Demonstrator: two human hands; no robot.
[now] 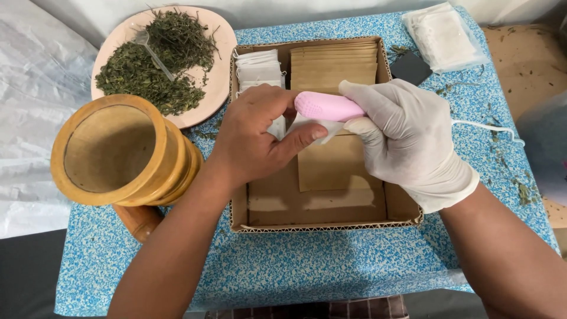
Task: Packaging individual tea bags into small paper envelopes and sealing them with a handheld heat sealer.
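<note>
- Gripped in the gloved right hand [413,139] is a pink, ribbed, wand-shaped plastic tool [328,106] with a white cord [487,127] trailing off to the right; the grip is clenched around its handle.
- A small white paper sachet [313,129] is pinched between thumb and fingers of the bare left hand [260,139], and the tip of the pink tool is held right against it.
- Both hands are held over a shallow brown cardboard box [322,221] on a bench covered in blue-and-white speckled cloth [295,266].
- Inside the box, a row of white sachets [258,66] is stacked at the back left and a stack of flat brown paper envelopes [333,62] at the back right; one more brown envelope [331,168] lies on the box floor, so some packing appears to be done.
- A round pink plate [218,77] heaped with dried green herb leaves [150,65] and a clear plastic scoop [150,50] sits behind the box to the left, so plenty of herb seems left.
- A pale wooden mortar [121,150] lies tilted at the left, its bowl empty.
- A clear bag of white sachets [443,35] rests at the far right corner.
</note>
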